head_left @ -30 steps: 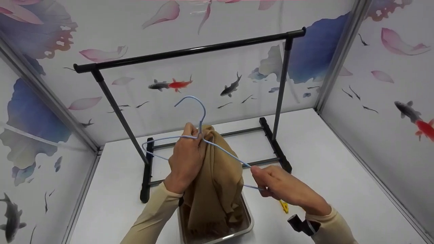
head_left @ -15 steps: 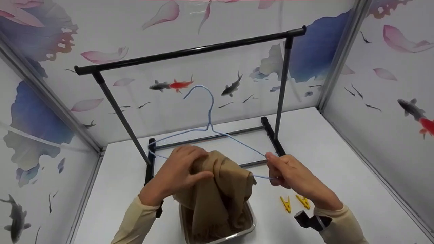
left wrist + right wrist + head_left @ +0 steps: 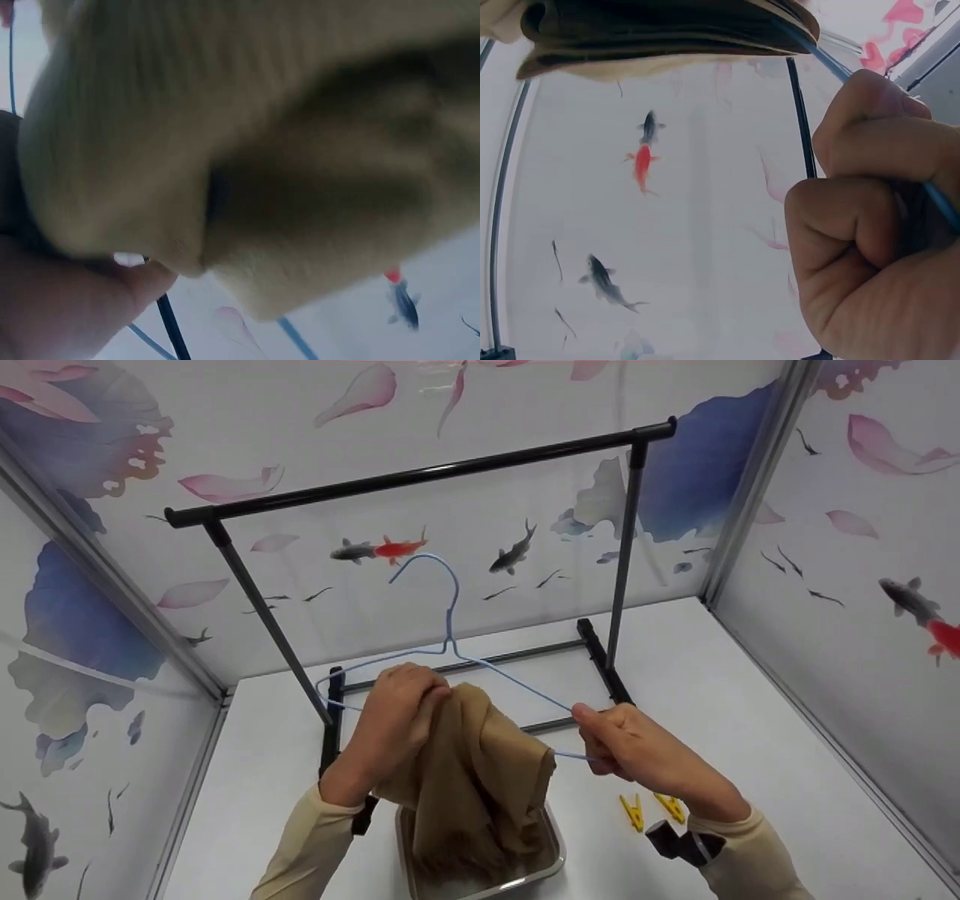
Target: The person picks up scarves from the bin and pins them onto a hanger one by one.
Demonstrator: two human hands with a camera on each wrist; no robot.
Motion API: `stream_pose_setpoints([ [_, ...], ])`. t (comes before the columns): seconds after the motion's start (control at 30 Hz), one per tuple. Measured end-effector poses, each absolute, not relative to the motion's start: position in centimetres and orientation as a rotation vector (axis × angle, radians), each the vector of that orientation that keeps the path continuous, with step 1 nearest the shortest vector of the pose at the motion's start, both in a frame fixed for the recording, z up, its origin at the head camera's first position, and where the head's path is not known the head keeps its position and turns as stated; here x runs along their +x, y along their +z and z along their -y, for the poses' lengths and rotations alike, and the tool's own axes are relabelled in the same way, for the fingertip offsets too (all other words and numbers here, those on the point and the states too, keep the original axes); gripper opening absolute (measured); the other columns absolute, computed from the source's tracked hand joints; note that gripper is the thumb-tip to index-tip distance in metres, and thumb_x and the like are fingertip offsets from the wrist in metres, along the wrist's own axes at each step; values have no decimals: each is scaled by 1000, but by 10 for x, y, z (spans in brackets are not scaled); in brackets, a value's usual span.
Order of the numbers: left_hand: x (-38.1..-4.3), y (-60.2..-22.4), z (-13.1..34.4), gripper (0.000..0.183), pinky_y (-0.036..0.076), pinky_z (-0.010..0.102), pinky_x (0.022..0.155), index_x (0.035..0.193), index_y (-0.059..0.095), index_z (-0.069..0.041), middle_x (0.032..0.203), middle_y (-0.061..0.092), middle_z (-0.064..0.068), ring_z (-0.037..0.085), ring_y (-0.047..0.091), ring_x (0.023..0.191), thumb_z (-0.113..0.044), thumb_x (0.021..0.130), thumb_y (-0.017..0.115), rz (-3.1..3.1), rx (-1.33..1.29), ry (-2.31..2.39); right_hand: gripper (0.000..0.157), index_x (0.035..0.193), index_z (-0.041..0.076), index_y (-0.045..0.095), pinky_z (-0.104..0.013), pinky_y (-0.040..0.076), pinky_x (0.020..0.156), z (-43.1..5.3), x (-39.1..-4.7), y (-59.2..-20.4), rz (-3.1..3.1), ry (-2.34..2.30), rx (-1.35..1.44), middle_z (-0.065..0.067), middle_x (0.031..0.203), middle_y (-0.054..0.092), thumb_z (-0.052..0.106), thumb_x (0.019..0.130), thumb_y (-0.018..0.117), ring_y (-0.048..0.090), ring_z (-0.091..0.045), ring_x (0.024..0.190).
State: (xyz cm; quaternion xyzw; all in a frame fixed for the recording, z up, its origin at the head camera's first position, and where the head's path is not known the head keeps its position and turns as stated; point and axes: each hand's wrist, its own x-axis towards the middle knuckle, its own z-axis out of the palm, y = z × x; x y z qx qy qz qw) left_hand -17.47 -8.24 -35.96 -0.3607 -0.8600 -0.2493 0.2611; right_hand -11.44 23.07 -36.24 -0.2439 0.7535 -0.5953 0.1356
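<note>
My right hand [image 3: 634, 746] grips the right end of a light-blue wire hanger [image 3: 517, 671], which stands with its hook up. A brown scarf [image 3: 465, 765] with a fringed end drapes over the hanger's lower bar, and its lower part hangs into a tray. At the top left of the folds, my left hand [image 3: 394, 727] pinches the scarf between thumb and fingers. The left wrist view is mostly filled by blurred scarf [image 3: 247, 150], with the thumb [image 3: 90, 300] against it. In the right wrist view, curled fingers [image 3: 855, 217] wrap the blue wire.
Behind the hanger stands a black garment rack [image 3: 427, 472] on the white table [image 3: 697, 682]. A rimmed tray [image 3: 555, 859] lies under the scarf. Two yellow clothespins [image 3: 632, 812] lie right of it, near the right wrist. Patterned walls enclose the table.
My left hand left the hanger's neck, moved down with its thumb spread, then closed on the scarf. The scarf's top now sits lower. The hanger shifted right, then slightly back left.
</note>
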Motion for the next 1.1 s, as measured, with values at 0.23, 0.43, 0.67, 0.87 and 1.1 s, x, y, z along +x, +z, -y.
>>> stream_pose_setpoints([
  [0.23, -181, -355, 68, 10, 49, 46, 86, 99, 69, -2, 89, 69, 9, 27, 64, 87, -10, 102, 63, 2212, -796, -703, 58, 62, 3, 27, -19, 20, 43, -229, -112, -362, -2133, -1715, -707, 2, 59, 23, 28, 113, 36, 24, -6, 52],
  [0.43, -186, -355, 70, 11, 52, 47, 87, 98, 72, -6, 94, 72, 7, 26, 67, 91, -11, 102, 63, 2524, -887, -634, 57, 63, 3, 29, -20, 21, 43, -231, -111, -358, -2177, -1761, -714, 2, 58, 26, 28, 114, 35, 28, -6, 51],
  [0.67, -167, -356, 81, 21, 46, 50, 104, 114, 74, -13, 116, 74, 2, 22, 66, 116, -28, 101, 66, 2603, -1081, -660, 58, 65, -1, 31, -19, 25, 44, -231, -116, -360, -2176, -1745, -663, 1, 58, 35, 32, 114, 35, 33, -7, 51],
  [0.87, -154, -356, 65, 30, 39, 57, 110, 116, 76, -18, 109, 74, -5, 16, 63, 114, -41, 99, 66, 2538, -1267, -483, 60, 63, 0, 32, -19, 26, 44, -230, -120, -358, -2258, -1766, -670, -1, 57, 40, 31, 114, 34, 36, -7, 49],
  [1.1, -150, -352, 47, 16, 32, 66, 113, 103, 78, -20, 97, 75, -8, 15, 63, 107, -30, 101, 66, 2498, -1207, -429, 61, 60, 1, 39, -19, 29, 43, -228, -121, -355, -2342, -1759, -693, -1, 56, 43, 30, 113, 36, 40, -8, 49],
])
